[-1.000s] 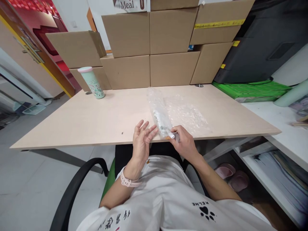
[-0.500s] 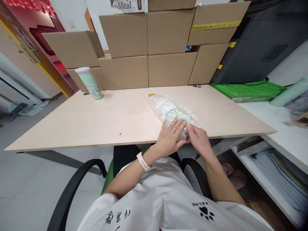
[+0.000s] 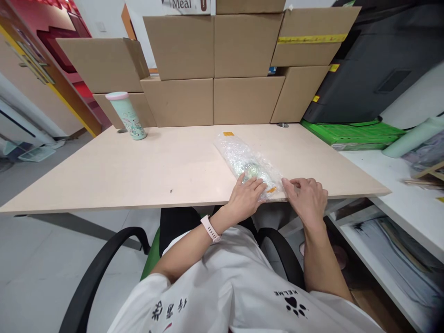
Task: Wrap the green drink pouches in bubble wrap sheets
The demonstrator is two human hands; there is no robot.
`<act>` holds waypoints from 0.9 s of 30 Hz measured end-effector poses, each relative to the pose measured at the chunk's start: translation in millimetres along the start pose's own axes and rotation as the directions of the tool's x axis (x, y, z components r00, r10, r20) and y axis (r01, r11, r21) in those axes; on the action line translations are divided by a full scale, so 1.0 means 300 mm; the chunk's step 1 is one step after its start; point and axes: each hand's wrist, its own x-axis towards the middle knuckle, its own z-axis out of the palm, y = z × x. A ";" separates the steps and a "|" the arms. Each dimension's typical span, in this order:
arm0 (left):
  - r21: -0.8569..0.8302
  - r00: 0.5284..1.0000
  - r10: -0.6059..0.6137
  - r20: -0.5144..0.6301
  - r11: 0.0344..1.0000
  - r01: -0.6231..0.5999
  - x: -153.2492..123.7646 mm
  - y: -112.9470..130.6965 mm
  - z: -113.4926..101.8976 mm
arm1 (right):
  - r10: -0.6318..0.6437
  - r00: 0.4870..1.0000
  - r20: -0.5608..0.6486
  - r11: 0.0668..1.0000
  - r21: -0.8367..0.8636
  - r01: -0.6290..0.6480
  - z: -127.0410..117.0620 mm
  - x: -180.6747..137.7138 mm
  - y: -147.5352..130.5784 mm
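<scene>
A long roll of clear bubble wrap (image 3: 243,159) with something pale green inside lies on the light wooden table (image 3: 138,171), slanting from the middle toward the near edge. My left hand (image 3: 247,196) presses flat on the roll's near end, fingers stretched out. My right hand (image 3: 307,196) rests just right of the roll at the table edge, fingers curled over the wrap's loose edge. Small orange tape pieces show at the near end (image 3: 271,189) and the far end (image 3: 228,134).
A mint-green tumbler (image 3: 126,115) with a pink lid stands at the back left. Stacked cardboard boxes (image 3: 215,69) line the far edge. A green crate (image 3: 350,132) and a black case (image 3: 378,69) sit at the right, beside a white shelf (image 3: 409,185). My chair's black armrest (image 3: 100,273) is lower left.
The flat sheet of wrap has been rolled into a tight bundle. My left hand came onto the roll and stays there. My right hand slid rightward off it along the table edge.
</scene>
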 end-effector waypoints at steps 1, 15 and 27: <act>-0.016 1.000 0.003 -0.011 1.000 -0.003 -0.006 -0.005 -0.001 | -0.015 1.000 0.027 0.999 0.030 0.014 0.011 0.001 0.002; -0.340 0.988 -0.100 -0.117 0.939 0.055 -0.228 -0.081 0.009 | -0.048 0.914 0.402 0.537 0.782 -0.316 0.034 -0.109 -0.212; -0.383 0.984 0.062 -0.167 0.916 -0.122 -0.348 0.006 -0.017 | -0.191 0.793 0.578 0.603 0.707 -0.369 0.020 -0.169 -0.256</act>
